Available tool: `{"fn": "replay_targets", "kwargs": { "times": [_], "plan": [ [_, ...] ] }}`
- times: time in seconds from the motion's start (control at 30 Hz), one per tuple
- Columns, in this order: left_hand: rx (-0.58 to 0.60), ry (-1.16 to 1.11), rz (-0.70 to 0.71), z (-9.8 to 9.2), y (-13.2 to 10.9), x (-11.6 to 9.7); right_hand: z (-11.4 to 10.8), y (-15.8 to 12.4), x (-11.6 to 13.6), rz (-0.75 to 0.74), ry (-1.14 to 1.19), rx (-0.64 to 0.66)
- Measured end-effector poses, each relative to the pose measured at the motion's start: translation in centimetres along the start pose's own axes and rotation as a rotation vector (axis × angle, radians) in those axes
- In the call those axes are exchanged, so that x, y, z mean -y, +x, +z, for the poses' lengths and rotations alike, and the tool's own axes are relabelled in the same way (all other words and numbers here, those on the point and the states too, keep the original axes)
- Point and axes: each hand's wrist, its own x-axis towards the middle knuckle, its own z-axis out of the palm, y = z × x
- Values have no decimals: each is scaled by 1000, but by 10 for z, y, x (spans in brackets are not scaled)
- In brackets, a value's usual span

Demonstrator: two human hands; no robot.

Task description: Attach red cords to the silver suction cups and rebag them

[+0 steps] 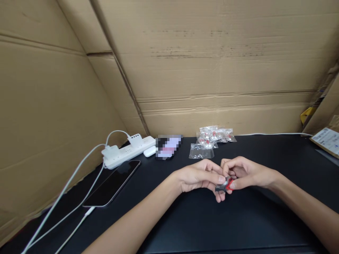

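Note:
Just above the black table, my left hand [202, 176] and my right hand [245, 173] meet at a small dark grey and red object [224, 185]. Both thumbs press on it from above, with fingers curled beneath. The left hand pinches the dark part; the right thumb lies on the red part. Its exact kind is too small and too covered to make out. Beyond the hands lies a flat clear plastic bag [201, 151]. Behind that bag is a pile of small clear packets [213, 135] holding round pieces with red bits.
At left, a tablet [113, 185] lies with a white cable plugged in. Past it are a white power strip [129, 151], a white case [150, 151] and a blurred-out item [168, 146]. Cardboard walls [212, 70] surround the table [225, 225]. A labelled parcel [327, 141] sits at right.

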Motion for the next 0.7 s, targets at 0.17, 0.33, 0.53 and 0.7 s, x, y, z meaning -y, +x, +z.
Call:
{"fn": "replay_targets", "kwargs": {
  "times": [0.17, 0.33, 0.53, 0.7],
  "plan": [
    [-50, -36, 46, -7, -1, -2, 1, 3, -6, 14, 162, -66],
    [-74, -44, 113, -12, -2, 0, 3, 3, -6, -14, 155, -127],
    [-26, -61, 110, -12, -1, 1, -2, 2, -4, -5, 125, -66],
    [-22, -74, 99, -14, 0, 4, -5, 2, 0, 7, 5, -75]
  ]
}}
